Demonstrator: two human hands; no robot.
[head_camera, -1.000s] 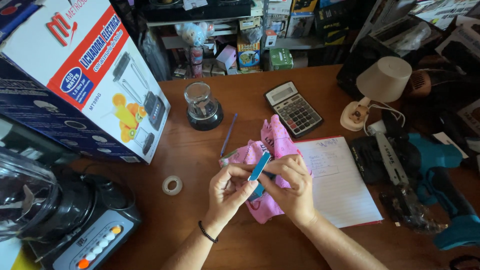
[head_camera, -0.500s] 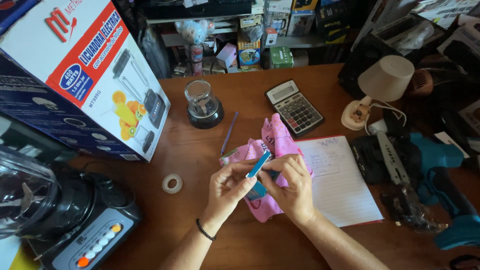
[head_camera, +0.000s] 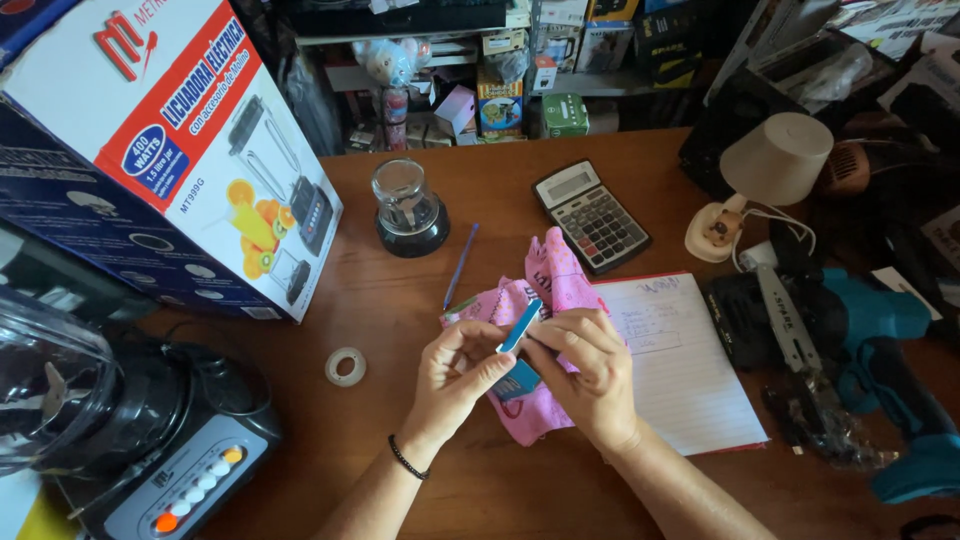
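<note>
Both hands meet over the middle of the wooden bench (head_camera: 640, 170), pinching a small blue flat strip (head_camera: 521, 325): left hand (head_camera: 455, 375) grips its lower end between thumb and fingertips, right hand (head_camera: 590, 375) has fingers curled onto its side, with a second blue piece (head_camera: 518, 378) tucked beneath. The strip sits tilted, upper end toward 1 o'clock, held just above a pink cloth (head_camera: 545, 290). Risk as judged: the hold is by fingertips only, so a slip would drop the strip onto the cloth folds or the lined notepad (head_camera: 690, 370) at 3 o'clock, where it could slide out of reach. If the strip has a sharp edge, which I cannot tell, the fingertips pressing on it are exposed. Crowding adds hazard: calculator (head_camera: 592, 215) at 12, small glass jar (head_camera: 408, 210) at 11, tape ring (head_camera: 346, 366) at 9, teal power tool (head_camera: 880, 340) at 3; a jerked elbow could knock any of them.
</note>
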